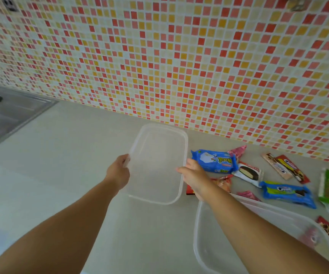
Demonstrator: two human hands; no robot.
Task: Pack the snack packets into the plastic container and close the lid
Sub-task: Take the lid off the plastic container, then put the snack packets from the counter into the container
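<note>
Both hands' fingers pinch the clear rectangular plastic lid (157, 165) by its long edges; left hand (118, 171), right hand (194, 175). Its thin, flexible rim could slip and knock the blue snack packet (213, 160) on the tabletop (60, 165).

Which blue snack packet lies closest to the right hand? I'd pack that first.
The larger blue packet, just beyond the right hand beside the lid; the blue Oreo packet lies farther right.

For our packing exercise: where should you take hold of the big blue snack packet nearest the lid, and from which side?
Grip the big blue packet across its plump middle, coming from above with the right hand. It lies flat on the counter with its broad face up; its right end overlaps other packets.
</note>
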